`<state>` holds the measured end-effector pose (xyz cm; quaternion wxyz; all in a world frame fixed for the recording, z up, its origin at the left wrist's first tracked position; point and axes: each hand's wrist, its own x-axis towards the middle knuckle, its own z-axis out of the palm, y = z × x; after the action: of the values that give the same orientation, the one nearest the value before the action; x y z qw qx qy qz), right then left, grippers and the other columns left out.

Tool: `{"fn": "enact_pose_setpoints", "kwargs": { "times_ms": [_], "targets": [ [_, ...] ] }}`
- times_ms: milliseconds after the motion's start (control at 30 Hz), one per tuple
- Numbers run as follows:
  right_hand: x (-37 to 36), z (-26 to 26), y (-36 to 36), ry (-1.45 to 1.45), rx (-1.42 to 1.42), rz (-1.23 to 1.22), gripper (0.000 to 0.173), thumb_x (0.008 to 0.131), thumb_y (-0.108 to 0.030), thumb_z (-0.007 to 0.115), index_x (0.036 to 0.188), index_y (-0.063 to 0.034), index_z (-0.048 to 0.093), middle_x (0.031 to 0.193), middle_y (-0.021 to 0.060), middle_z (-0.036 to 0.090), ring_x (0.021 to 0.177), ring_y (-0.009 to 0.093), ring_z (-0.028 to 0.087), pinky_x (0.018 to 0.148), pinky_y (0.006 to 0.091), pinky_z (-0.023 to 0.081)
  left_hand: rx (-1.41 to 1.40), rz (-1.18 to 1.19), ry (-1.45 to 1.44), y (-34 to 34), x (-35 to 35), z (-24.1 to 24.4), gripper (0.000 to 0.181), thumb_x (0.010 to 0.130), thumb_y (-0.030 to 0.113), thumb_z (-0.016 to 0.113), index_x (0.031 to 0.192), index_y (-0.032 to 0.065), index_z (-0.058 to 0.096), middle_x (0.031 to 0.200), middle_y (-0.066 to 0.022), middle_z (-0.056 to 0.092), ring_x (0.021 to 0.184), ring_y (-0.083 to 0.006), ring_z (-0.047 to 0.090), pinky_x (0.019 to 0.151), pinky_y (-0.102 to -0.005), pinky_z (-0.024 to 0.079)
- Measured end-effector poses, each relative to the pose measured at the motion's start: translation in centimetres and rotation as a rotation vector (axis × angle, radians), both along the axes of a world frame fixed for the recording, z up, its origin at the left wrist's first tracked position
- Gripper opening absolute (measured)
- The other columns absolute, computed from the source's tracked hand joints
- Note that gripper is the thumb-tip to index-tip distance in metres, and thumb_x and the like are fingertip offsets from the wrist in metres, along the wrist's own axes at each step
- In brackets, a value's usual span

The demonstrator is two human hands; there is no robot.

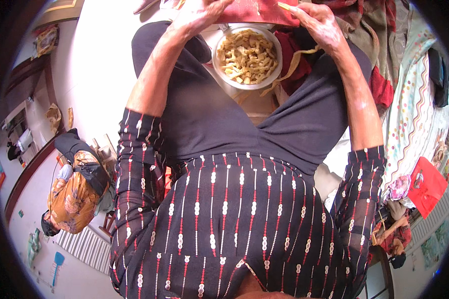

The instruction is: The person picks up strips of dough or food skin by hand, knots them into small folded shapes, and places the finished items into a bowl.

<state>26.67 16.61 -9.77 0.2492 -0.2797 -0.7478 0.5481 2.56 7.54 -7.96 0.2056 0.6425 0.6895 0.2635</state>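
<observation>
At the top edge, my right hand [318, 24] pinches the end of a pale yellow strip [284, 6], perhaps a dried vegetable, beside a red board [247, 13]. A long, similar strip [293, 61] trails below this hand over my dark trousers. My left hand [200, 15] is at the board's left side, its fingers partly cut off by the frame, so I cannot tell what it holds. Below the board, between my knees, stands a round, light-coloured bowl [216, 73] filled with short, cut yellowish pieces [249, 56].
Crumpled blankets [374, 33] and a dotted cloth [408, 97] lie to my right, with a red bag [428, 187] farther back. One person [82, 183] sits behind on the left. Another person [394, 231] sits behind on the right. Pale floor [97, 71] spreads to my left.
</observation>
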Motion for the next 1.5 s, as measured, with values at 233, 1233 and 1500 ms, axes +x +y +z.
{"fn": "enact_pose_setpoints", "kwargs": {
  "times_ms": [233,1233,1500],
  "targets": [
    [1.8,3.3,-7.4,-0.183,-0.11,-0.022,0.017,0.092,-0.013,0.056,0.094,0.0024,0.063,0.072,-0.0054,0.054,0.064,0.002,0.048,0.055,0.0185,0.039,-0.072,-0.204,0.042,-6.0,0.9,-1.0,0.032,0.087,0.025,0.064,0.106,0.001,0.057,0.066,-0.0067,0.05,0.059,-0.0139,0.049,0.054,-0.0303,0.042],
    [1.5,3.3,-18.8,-0.021,0.118,0.272,0.019,0.089,-0.015,0.056,0.077,-0.0013,0.049,0.064,0.0158,0.052,0.06,0.034,0.056,0.054,0.0424,0.043,-0.191,-0.311,-0.392,-18.1,-0.2,6.3,0.008,0.087,0.005,0.056,0.084,-0.0006,0.061,0.054,-0.0031,0.055,0.044,-0.0124,0.055,0.046,-0.027,0.045],
    [-0.3,3.6,-19.1,-0.028,-0.009,0.354,0.018,0.09,-0.014,0.054,0.078,-0.0015,0.048,0.065,0.0175,0.054,0.061,0.038,0.055,0.054,0.0436,0.042,-0.126,-0.437,0.227,-17.3,3.7,8.5,0.069,0.062,0.009,0.078,0.124,0.0022,0.049,0.116,-0.0167,0.057,0.109,-0.034,0.054,0.097,-0.0426,0.041]
  ]
}}
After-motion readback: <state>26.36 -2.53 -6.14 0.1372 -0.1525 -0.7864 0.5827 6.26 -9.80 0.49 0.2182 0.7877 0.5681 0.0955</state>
